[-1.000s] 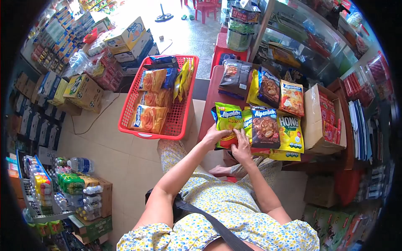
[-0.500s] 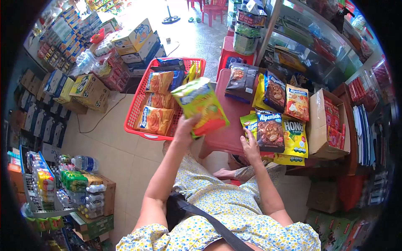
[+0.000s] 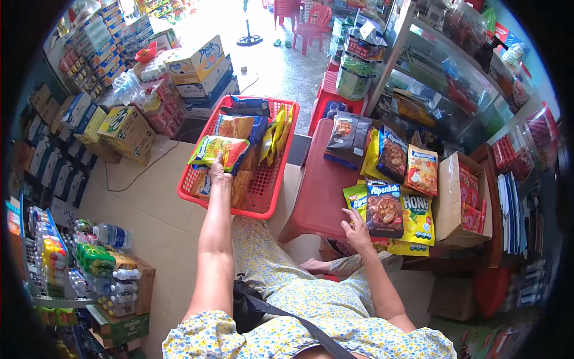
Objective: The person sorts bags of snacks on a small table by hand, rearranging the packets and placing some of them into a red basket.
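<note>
My left hand [image 3: 221,172] is closed on a green and red candy bag [image 3: 209,148], holding it over the left part of a red plastic basket [image 3: 269,206]. Orange candy bags [image 3: 234,127] lie in the basket, partly hidden beneath it. Yellow bags [image 3: 276,136] stand along the basket's right side. With its fingers apart and nothing in them, my right hand [image 3: 357,232] hovers by the front of the red table [image 3: 314,185]. Just beyond its fingers sit a brown Alpenliebe bag [image 3: 384,209], a green bag [image 3: 355,198] and a yellow bag [image 3: 417,218].
On the table are also a dark bag [image 3: 348,134], another brown bag [image 3: 392,154] and an orange bag [image 3: 421,170]. An open cardboard box [image 3: 451,203] of red packs stands at right. Stacked cartons [image 3: 200,75] lie beyond the basket; bottles [image 3: 116,275] are at left.
My left hand has carried the green and red bag leftward, from between basket and table to over the basket's orange bags. My right hand stays near the table's front, its fingers off the bags.
</note>
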Demonstrator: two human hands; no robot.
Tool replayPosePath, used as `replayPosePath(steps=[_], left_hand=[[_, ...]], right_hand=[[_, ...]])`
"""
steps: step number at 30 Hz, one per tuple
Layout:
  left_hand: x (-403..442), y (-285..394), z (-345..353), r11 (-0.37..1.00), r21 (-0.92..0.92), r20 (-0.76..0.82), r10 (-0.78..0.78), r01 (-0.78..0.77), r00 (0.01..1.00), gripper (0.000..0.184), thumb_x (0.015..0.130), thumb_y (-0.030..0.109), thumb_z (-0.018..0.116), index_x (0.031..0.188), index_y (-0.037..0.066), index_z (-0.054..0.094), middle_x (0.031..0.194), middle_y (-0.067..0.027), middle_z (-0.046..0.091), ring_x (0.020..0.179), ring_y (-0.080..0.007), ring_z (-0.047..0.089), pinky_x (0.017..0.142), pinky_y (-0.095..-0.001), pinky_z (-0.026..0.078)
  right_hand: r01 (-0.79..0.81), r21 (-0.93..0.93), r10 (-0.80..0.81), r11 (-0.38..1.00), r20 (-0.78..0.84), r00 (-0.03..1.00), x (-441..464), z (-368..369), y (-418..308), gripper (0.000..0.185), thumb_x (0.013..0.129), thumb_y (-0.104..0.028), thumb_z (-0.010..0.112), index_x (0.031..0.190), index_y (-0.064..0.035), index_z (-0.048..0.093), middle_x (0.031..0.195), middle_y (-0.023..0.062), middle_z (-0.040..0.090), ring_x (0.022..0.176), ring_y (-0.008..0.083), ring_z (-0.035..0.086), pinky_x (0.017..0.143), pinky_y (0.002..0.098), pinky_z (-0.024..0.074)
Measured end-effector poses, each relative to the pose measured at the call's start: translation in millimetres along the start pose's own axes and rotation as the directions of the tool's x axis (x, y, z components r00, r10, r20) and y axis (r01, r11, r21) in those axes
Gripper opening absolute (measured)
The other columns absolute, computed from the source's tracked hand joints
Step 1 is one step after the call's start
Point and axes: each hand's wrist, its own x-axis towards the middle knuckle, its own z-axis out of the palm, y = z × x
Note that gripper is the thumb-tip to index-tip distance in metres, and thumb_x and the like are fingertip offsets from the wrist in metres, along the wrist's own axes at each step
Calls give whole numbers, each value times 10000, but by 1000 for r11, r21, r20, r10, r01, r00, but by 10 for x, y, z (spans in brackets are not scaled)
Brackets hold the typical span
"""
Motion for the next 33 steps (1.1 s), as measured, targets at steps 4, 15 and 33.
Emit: replayPosePath(steps=[4,15,33], left_hand=[[180,-136,-35,948,280,-87,179,-149,980,351,802,90,577,1119,-29,486,1062,-117,563,898,-228,589,768,-376,497],[139,-104,66,715,687,-117,283,-128,952,486,715,127,651,1104,-82,448,999,-124,567,843,-227,591,732,-339,498],[-727,-448,557,-567,822,414,535,-50,736,650,781,424,502,1274,27,355,1277,-317,291,1185,-443,287,1006,-440,227]], right_hand=[[82,-62,-86,995,-56,995,23,74,160,369,765,-134,542,1125,-62,506,1191,200,440,1075,341,460,892,359,389],[45,-25,-45,999,-15,999,0,28,120,383,763,-128,541,1138,-61,493,1208,199,428,1112,339,433,931,364,359],[281,132,-233,951,-295,927,-194,-426,-207,306,749,12,515,1039,-64,580,1128,137,537,1050,224,519,859,300,429]])
